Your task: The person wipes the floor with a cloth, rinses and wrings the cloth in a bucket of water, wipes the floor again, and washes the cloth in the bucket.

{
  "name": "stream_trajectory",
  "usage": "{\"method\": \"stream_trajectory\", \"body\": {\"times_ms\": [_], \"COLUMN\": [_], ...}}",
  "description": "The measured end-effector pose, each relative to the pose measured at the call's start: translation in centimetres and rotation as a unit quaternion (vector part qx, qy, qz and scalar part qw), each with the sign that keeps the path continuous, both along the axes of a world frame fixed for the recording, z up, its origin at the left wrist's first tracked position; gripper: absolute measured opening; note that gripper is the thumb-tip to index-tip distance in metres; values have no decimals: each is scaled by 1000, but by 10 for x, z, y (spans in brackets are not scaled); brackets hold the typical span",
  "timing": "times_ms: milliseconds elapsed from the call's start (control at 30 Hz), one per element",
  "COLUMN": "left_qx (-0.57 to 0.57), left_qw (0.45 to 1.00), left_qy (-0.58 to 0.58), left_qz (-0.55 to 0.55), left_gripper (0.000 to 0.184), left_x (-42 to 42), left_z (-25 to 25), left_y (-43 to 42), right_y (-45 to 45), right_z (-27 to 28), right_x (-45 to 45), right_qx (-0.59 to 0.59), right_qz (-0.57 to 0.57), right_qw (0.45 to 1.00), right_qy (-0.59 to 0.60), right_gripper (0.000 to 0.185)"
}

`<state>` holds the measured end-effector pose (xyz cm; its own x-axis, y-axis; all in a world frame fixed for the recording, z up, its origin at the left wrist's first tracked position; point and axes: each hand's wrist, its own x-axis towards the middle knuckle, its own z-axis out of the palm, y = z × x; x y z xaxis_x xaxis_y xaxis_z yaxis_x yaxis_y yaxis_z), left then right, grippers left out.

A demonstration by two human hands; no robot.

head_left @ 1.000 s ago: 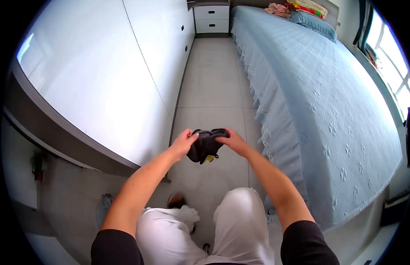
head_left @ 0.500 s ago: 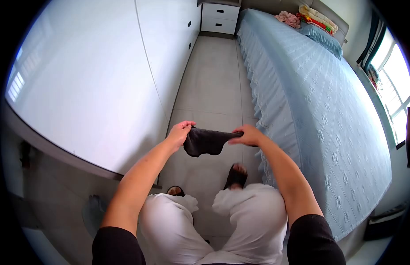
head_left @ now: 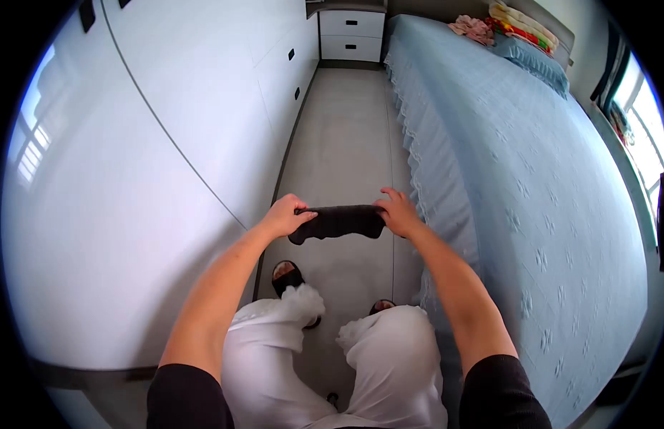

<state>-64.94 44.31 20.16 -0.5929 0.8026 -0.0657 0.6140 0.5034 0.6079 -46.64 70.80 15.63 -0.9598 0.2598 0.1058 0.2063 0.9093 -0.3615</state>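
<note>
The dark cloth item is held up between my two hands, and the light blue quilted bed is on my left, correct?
The side is wrong: the head view shows the light blue quilted bed on your right. The dark cloth item is indeed held up between your left hand and right hand.

A dark cloth (head_left: pixel 337 222) is held stretched at the centre of the frame, its left end pinched by the left hand (head_left: pixel 285 217) and its right end by the right hand (head_left: pixel 398 213). Grey floor (head_left: pixel 339 143) is seen beneath it, flanked by white cabinets (head_left: pixel 196 93) at left and a bed (head_left: pixel 532 186), covered in pale blue, at right. At upper right, folded bedding (head_left: pixel 521 30) is stacked beside a pillow (head_left: pixel 534 64).
</note>
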Motion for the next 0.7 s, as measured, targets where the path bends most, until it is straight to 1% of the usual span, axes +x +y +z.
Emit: {"method": "stream_trajectory", "body": {"times_ms": [100, 200, 233, 267, 300, 333, 367, 433, 467, 500, 533, 600, 633, 700], "left_qx": [-3, 9, 13, 55, 96, 137, 150, 168, 159, 151, 147, 162, 170, 205], "left_qw": [994, 984, 981, 972, 960, 947, 934, 901, 904, 908, 911, 923, 929, 915], "left_qy": [-104, -170, -184, -222, -259, -290, -323, -401, -397, -391, -386, -347, -327, -340], "left_qz": [34, 54, 57, 50, 44, 36, 26, 14, 10, 5, -2, 26, 38, 72], "left_gripper": [28, 28, 29, 29, 30, 30, 30, 31, 31, 32, 33, 33, 34, 33], "left_x": [-19, -46, -56, -70, -87, -95, -108, -137, -150, -168, -186, -217, -231, -259], "left_z": [26, 54, 57, 51, 40, 35, 28, 34, 35, 37, 38, 35, 33, 35], "left_y": [17, 45, 57, 69, 86, 101, 119, 148, 161, 176, 192, 216, 226, 247], "right_y": [23, 43, 59, 71, 78, 81, 91, 120, 137, 154, 171, 198, 206, 228], "right_z": [8, 28, 25, 24, 29, 37, 44, 21, 5, 5, 5, 3, 10, 28], "right_x": [-47, -95, -109, -124, -142, -151, -158, -191, -207, -227, -246, -273, -286, -318], "right_qx": [-22, -51, -44, -165, -283, -398, -527, -607, -643, -686, -692, -695, -649, -542], "right_qz": [-40, -171, -127, -190, -250, -302, -270, -184, -140, -156, -113, -31, -72, -153], "right_qw": [999, 983, 990, 965, 920, 857, 786, 769, 752, 710, 712, 710, 753, 825], "right_qy": [24, -53, -43, -75, -103, -125, -178, -71, -19, -10, 32, 106, 84, 40], "right_gripper": [23, 22, 29, 33, 37, 41, 52, 55, 57, 57, 55, 54, 53, 52]}}
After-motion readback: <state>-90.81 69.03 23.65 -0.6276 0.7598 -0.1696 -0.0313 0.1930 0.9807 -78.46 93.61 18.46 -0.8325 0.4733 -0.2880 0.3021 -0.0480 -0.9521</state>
